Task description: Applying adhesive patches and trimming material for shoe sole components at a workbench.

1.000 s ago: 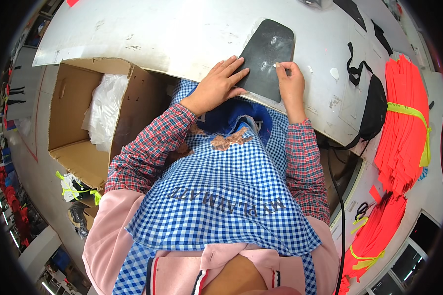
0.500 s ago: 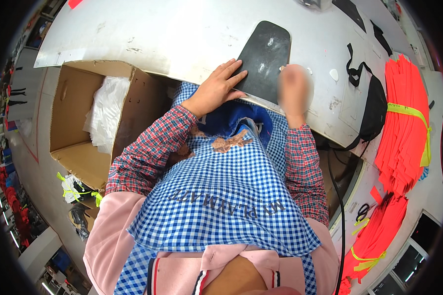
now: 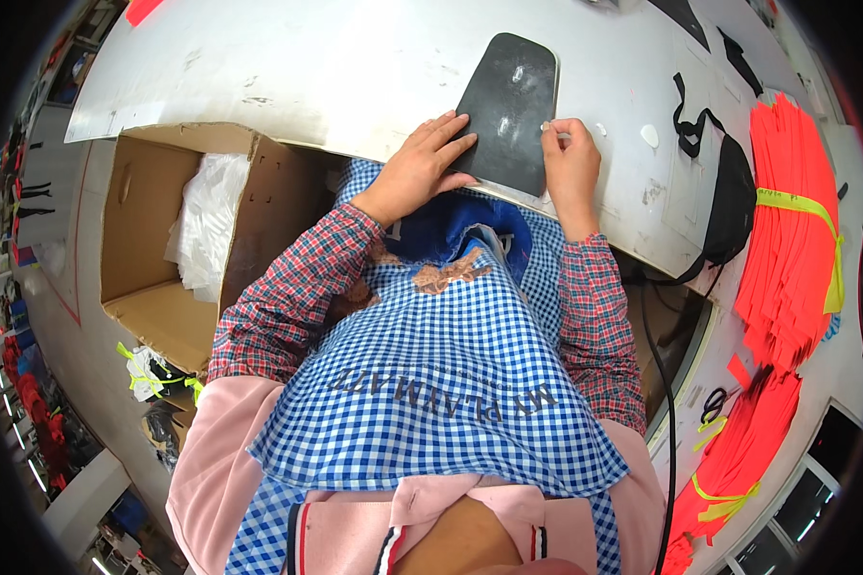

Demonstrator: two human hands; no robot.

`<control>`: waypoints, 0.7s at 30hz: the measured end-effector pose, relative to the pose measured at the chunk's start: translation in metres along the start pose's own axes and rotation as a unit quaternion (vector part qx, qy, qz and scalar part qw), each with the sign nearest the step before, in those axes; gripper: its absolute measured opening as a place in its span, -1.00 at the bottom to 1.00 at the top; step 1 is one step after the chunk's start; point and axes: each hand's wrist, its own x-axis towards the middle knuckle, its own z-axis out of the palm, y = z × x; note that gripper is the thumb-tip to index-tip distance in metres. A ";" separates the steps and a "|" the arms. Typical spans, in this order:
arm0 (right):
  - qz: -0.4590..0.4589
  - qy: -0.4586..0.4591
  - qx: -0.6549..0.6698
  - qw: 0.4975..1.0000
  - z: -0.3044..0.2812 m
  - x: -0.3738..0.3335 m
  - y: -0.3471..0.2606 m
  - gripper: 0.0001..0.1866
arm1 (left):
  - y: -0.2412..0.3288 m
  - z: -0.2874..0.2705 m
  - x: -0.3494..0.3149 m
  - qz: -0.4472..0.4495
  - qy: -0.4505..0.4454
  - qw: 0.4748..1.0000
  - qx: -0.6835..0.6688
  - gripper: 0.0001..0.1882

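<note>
A dark grey tapered panel (image 3: 510, 115) with rounded far corners lies flat on the white table at its near edge. Chalky pale smudges mark its surface. My left hand (image 3: 422, 165) rests with fingers spread, the fingertips on the panel's left edge. At the panel's right edge is my right hand (image 3: 571, 168), thumb and fingers pinched. A tiny whitish bit shows at the fingertips, too small to name. Right of that hand, a flat white piece (image 3: 649, 135) lies on the table.
A black bag-like piece with straps (image 3: 729, 201) hangs over the right table edge. Beyond it lie bundles of orange-red cut fabric (image 3: 798, 230), tied with yellow strips, and scissors (image 3: 712, 404). An open cardboard box (image 3: 163, 278) holding clear plastic bags (image 3: 209, 225) stands left. A black cable (image 3: 669, 431) hangs right.
My right hand was blurred by motion at the panel's right edge; now it shows sharply, pinched at that edge. My left hand keeps its place on the panel.
</note>
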 end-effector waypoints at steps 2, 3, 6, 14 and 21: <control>-0.006 -0.001 -0.026 1.000 -0.001 -0.001 0.000 -0.82 | 0.000 0.000 0.000 0.000 -0.001 1.000 0.002 -0.37; -0.008 -0.001 -0.039 0.999 -0.001 -0.002 0.000 -0.81 | 0.000 0.000 0.000 -0.002 0.000 1.000 -0.001 -0.37; -0.003 -0.007 -0.046 0.999 -0.002 -0.003 0.001 -0.81 | 0.001 -0.001 0.000 -0.004 0.001 1.000 -0.005 -0.37; -0.087 0.035 -0.058 0.994 0.002 -0.009 0.000 -0.88 | 0.002 -0.004 0.003 -0.010 -0.013 1.000 -0.011 -0.37; -0.144 0.023 -0.088 0.985 0.003 -0.019 -0.004 -0.92 | 0.006 -0.011 0.008 -0.025 -0.029 0.999 -0.022 -0.40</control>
